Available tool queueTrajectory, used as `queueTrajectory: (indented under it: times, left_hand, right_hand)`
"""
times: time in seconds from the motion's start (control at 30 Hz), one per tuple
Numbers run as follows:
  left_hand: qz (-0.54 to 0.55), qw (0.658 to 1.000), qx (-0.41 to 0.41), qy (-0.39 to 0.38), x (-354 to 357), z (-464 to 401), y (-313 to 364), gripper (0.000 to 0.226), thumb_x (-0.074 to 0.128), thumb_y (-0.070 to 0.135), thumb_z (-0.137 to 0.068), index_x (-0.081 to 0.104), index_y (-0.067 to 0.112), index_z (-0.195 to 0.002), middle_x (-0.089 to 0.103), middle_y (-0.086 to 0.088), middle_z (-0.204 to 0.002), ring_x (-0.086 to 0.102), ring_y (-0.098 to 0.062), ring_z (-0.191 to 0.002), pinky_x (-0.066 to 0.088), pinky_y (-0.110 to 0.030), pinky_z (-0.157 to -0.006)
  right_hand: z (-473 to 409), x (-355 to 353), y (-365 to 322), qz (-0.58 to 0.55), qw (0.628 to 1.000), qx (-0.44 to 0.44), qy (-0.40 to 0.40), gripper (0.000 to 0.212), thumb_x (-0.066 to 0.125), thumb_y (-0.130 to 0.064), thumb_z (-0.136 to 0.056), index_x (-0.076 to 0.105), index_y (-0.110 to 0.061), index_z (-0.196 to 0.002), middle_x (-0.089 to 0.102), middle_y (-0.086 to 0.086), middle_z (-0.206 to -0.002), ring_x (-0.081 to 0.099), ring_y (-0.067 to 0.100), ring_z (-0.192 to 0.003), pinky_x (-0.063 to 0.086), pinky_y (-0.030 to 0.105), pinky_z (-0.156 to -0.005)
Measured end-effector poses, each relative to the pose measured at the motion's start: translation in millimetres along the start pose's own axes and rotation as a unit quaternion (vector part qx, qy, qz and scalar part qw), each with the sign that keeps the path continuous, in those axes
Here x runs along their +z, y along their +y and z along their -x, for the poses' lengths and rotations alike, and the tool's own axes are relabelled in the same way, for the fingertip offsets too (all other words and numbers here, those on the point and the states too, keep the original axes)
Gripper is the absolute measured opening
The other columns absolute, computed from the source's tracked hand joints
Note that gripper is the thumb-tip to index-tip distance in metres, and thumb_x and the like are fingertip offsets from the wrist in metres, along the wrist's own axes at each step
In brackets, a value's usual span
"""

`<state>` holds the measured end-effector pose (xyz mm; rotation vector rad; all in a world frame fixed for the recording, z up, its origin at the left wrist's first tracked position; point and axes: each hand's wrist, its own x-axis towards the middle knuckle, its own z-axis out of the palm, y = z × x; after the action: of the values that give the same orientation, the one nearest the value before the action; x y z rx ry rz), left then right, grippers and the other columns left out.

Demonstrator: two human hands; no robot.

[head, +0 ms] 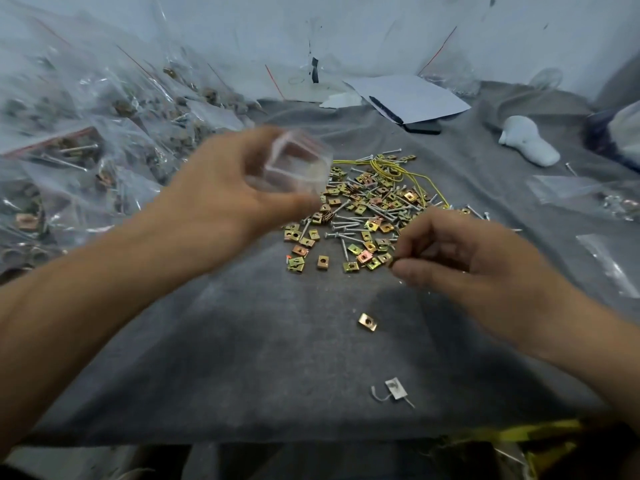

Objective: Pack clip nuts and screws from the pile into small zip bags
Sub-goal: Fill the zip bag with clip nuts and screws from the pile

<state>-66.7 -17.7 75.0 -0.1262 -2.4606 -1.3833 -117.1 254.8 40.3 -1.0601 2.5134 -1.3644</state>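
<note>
Head view: the left hand (228,188) grips a small zip bag (294,164), blurred, above the pile (367,209) on the grey cloth (242,341). The right hand (460,258) pinches a clip nut (393,262) at the pile's near edge.

Single view, head-worn wide-angle camera. Looks forward and steeply down from above the near edge of the grey cloth (277,358) onto the pile of clip nuts and screws (363,216), which sits just above frame centre. Strong barrel distortion at the edges; the pale wall (346,36) beyond the pile bows. Close range: both forearms enter from the bottom corners, with the left hand (225,202) left of the pile and the right hand (460,254) at its near right edge. The left hand is motion-blurred. There is no second view, so no shared area.
</note>
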Motion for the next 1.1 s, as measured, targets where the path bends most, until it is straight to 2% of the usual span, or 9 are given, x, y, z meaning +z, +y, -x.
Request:
queueTrajectory:
  times: [0.2, 0.33, 0.5, 0.6, 0.7, 0.8, 0.9, 0.97, 1.1]
  left_hand:
    - [-0.097, 0.993, 0.011, -0.066, 56, 17, -4, 0.042, 0.084, 0.02, -0.082, 0.071, 0.022, -0.122, 0.072, 0.004, -0.107, 0.068, -0.014, -0.096, 0.054, -0.041, -0.089]
    - [-0.13, 0.987, 0.056, -0.073, 63, 20, -5, 0.05, 0.075, 0.039, -0.075, 0.071, 0.024, -0.122, 0.067, 0.008, -0.105, 0.062, -0.013, -0.098, 0.051, -0.04, -0.088]
    - [-0.159, 0.981, 0.085, -0.069, 65, 22, -8, 0.042, 0.078, 0.038, -0.081, 0.07, 0.025, -0.12, 0.064, 0.008, -0.103, 0.058, -0.013, -0.098, 0.048, -0.037, -0.088]
    - [-0.148, 0.985, 0.074, -0.052, 61, 20, -7, 0.04, 0.069, 0.046, -0.082, 0.071, 0.023, -0.114, 0.066, 0.006, -0.098, 0.061, -0.013, -0.092, 0.049, -0.04, -0.083]
    - [-0.092, 0.995, 0.042, -0.025, 52, 15, -11, 0.039, 0.067, 0.049, -0.083, 0.073, 0.021, -0.11, 0.073, 0.002, -0.099, 0.069, -0.019, -0.094, 0.053, -0.048, -0.085]
    - [-0.011, 0.999, 0.007, 0.03, 45, 8, -17, 0.037, 0.069, 0.049, -0.083, 0.073, 0.023, -0.109, 0.075, -0.004, -0.097, 0.071, -0.026, -0.089, 0.057, -0.053, -0.083]
    - [0.069, 0.994, 0.013, 0.084, 42, 2, -19, 0.029, 0.068, 0.044, -0.09, 0.075, 0.03, -0.113, 0.078, 0.01, -0.1, 0.073, -0.007, -0.089, 0.058, -0.03, -0.081]
    - [0.088, 0.992, 0.026, 0.085, 38, 1, -18, 0.028, 0.066, 0.043, -0.093, 0.073, 0.033, -0.118, 0.078, 0.016, -0.107, 0.072, -0.002, -0.098, 0.056, -0.015, -0.082]
    - [0.007, 1.0, 0.012, 0.019, 36, 3, -22, 0.028, 0.065, 0.051, -0.091, 0.073, 0.037, -0.113, 0.076, 0.015, -0.098, 0.071, -0.002, -0.087, 0.057, -0.03, -0.075]
  right_hand:
    - [1, 5, -11, -0.181, 0.979, -0.025, 0.093, 0.022, 0.08, -0.02, -0.079, 0.078, -0.014, -0.101, 0.078, 0.007, -0.087, 0.071, 0.015, -0.077, 0.058, 0.023, -0.071]
    - [6, 16, -12, -0.112, 0.989, -0.028, 0.097, 0.022, 0.083, -0.011, -0.087, 0.079, -0.023, -0.104, 0.08, -0.003, -0.095, 0.076, 0.014, -0.087, 0.061, 0.026, -0.077]
    - [5, 23, -13, 0.003, 0.989, -0.044, 0.138, 0.024, 0.083, -0.034, -0.088, 0.065, -0.03, -0.105, 0.078, -0.019, -0.097, 0.074, 0.016, -0.083, 0.058, 0.046, -0.073]
    - [2, 26, -15, -0.027, 0.988, -0.069, 0.138, 0.014, 0.068, -0.025, -0.102, 0.062, -0.023, -0.115, 0.078, -0.015, -0.106, 0.074, 0.014, -0.105, 0.058, 0.045, -0.088]
    - [4, 26, -17, -0.019, 0.983, -0.073, 0.167, 0.014, 0.066, -0.016, -0.102, 0.064, -0.022, -0.115, 0.074, -0.009, -0.104, 0.071, 0.017, -0.103, 0.057, 0.039, -0.085]
    - [9, 23, -23, 0.081, 0.99, -0.083, 0.086, 0.009, 0.073, -0.023, -0.095, 0.07, -0.026, -0.103, 0.068, -0.013, -0.098, 0.067, 0.014, -0.097, 0.054, 0.028, -0.081]
    - [14, 22, -20, 0.191, 0.977, -0.06, -0.075, 0.014, 0.077, -0.036, -0.089, 0.075, -0.033, -0.102, 0.061, -0.019, -0.105, 0.061, 0.002, -0.101, 0.05, 0.023, -0.089]
    - [14, 21, -18, 0.213, 0.971, -0.036, -0.106, 0.018, 0.079, -0.037, -0.089, 0.075, -0.036, -0.106, 0.058, -0.021, -0.108, 0.059, 0.0, -0.102, 0.049, 0.022, -0.091]
    - [14, 21, -18, 0.189, 0.978, -0.019, -0.09, 0.024, 0.082, -0.026, -0.089, 0.066, -0.036, -0.103, 0.061, -0.019, -0.096, 0.062, 0.005, -0.096, 0.05, 0.019, -0.079]
